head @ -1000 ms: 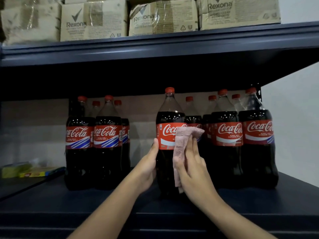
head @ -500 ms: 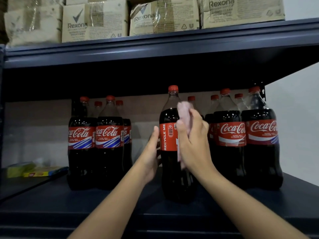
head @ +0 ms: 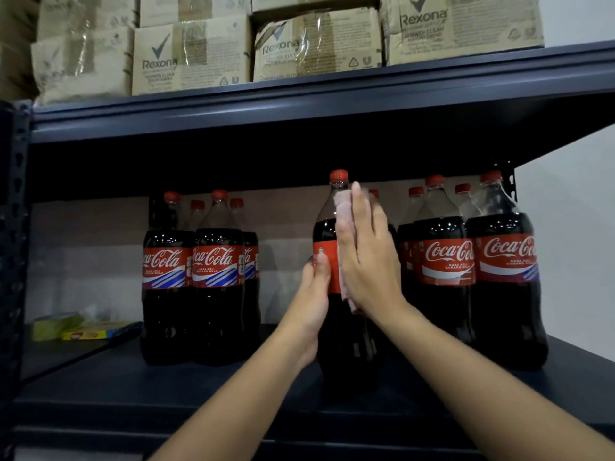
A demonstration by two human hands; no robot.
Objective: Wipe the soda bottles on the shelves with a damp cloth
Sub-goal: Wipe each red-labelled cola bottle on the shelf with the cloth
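Note:
A large cola bottle with a red cap stands near the front of the dark shelf, apart from the others. My left hand grips its left side at the red label. My right hand presses a pale pink cloth flat against the bottle's right shoulder and label, with the fingers pointing up towards the neck. A group of cola bottles stands at the left. Another group of cola bottles stands at the right.
The upper shelf hangs close above the bottle caps and carries cardboard boxes. A yellow-green packet lies at the left on the lower shelf. A perforated metal post bounds the left side, a white wall the right.
The bottle has been turned, so its logo no longer faces me. My right hand with the cloth has slid up from the label to the bottle's shoulder.

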